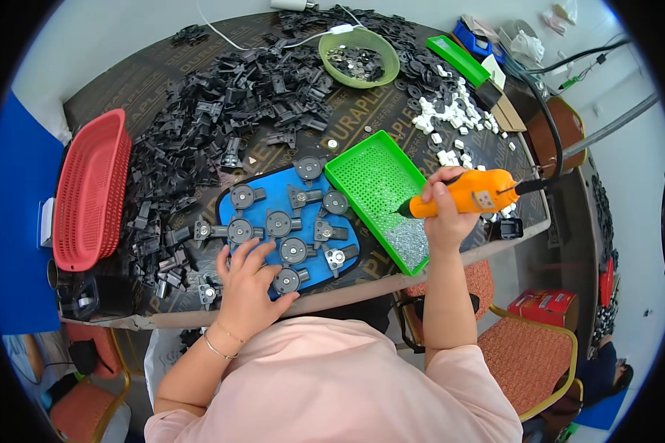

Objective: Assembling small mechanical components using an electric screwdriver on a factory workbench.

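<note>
My right hand [451, 214] is wrapped round an orange electric screwdriver [476, 193]. Its dark tip points left, over a green perforated tray [362, 173] with a heap of small silvery screws [406, 242] at its near end. My left hand [252, 286] has its fingers spread at the near left edge of a blue mat [318, 275]. The fingertips lie on or close to black plastic parts with round discs [289, 280]. Several such parts [278, 224] stand across the mat, and one near its right corner shows a bright metal piece [336, 258].
A large pile of black plastic parts [236, 96] covers the table's left and back. A red basket [89, 192] stands at the far left. Behind are a yellow-green bowl [332, 70] of small parts and white pieces [451, 111]. The screwdriver's black cable [550, 125] runs up right.
</note>
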A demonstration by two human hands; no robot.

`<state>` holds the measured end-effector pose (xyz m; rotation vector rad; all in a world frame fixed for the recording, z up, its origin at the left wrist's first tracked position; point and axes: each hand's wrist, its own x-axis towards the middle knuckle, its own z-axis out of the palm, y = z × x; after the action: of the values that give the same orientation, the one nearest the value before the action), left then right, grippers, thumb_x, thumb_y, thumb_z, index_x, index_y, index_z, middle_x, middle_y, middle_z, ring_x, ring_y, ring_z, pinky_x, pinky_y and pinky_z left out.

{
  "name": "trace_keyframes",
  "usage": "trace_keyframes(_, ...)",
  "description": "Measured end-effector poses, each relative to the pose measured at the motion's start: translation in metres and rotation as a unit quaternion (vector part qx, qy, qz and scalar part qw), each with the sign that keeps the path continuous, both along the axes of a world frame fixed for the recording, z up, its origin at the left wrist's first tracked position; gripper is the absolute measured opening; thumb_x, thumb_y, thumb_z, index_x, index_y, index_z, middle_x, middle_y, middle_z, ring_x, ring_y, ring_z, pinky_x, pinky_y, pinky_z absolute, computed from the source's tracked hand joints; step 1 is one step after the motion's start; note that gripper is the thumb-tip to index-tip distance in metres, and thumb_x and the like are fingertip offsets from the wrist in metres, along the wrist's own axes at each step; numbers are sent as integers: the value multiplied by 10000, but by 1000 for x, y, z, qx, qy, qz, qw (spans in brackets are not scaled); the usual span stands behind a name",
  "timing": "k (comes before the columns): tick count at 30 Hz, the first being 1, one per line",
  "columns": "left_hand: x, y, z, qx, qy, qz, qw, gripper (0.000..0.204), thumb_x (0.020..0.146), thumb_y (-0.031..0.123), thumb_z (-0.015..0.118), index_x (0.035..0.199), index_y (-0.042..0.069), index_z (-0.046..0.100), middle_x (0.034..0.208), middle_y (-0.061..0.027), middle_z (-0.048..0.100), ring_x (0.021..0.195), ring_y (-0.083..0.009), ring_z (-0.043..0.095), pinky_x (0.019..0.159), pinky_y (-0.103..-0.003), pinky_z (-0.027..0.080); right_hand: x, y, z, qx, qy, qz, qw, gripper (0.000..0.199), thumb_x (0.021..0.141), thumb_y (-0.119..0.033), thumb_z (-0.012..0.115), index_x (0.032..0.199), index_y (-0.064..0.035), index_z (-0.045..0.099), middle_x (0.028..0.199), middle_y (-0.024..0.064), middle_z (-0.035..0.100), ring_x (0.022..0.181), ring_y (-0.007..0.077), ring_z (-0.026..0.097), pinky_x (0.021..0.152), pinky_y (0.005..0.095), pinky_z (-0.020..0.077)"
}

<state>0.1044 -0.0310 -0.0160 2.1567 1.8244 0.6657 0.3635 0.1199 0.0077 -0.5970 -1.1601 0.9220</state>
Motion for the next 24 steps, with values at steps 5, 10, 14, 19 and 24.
trace_keyframes(5,4,0,-4,8,4,5,1000,404,553,284,812,864,66,674,1218,-86,540,1219,-302,403,1038,-533,193,-1,0,-4,-11,-10,7,1000,206,783,68,581,955,-12,501,859,122,548,624,168,531,584,276,450)
trace_keyframes(10,5,0,-5,15,3,12,1000,414,540,281,820,866,71,675,1210,-79,546,1220,-297,405,1035,-522,200,-2,-1,-4,-11,-25,7,1000,200,788,61,585,952,-15,500,849,116,544,621,167,528,581,278,449)
trace_keyframes(14,2,0,-6,14,-11,7,1000,425,529,284,829,861,66,678,1214,-73,547,1225,-298,405,1032,-521,205,-3,-1,-5,-23,-5,21,1000,205,789,62,585,956,-19,498,846,110,535,621,164,523,582,279,448)
trace_keyframes(19,1,0,-9,5,-23,16,1000,427,527,291,832,853,61,683,1220,-72,545,1230,-298,399,1031,-524,207,-2,-3,5,-23,-21,22,999,199,797,52,574,964,-26,498,846,106,525,626,164,515,584,283,443)
trace_keyframes(24,0,0,-10,-4,-33,12,999,425,533,285,831,864,60,688,1227,-72,539,1241,-292,384,1035,-527,197,-25,-31,37,13,43,148,988,177,818,-60,606,961,-38,503,862,101,517,628,163,509,574,285,436)
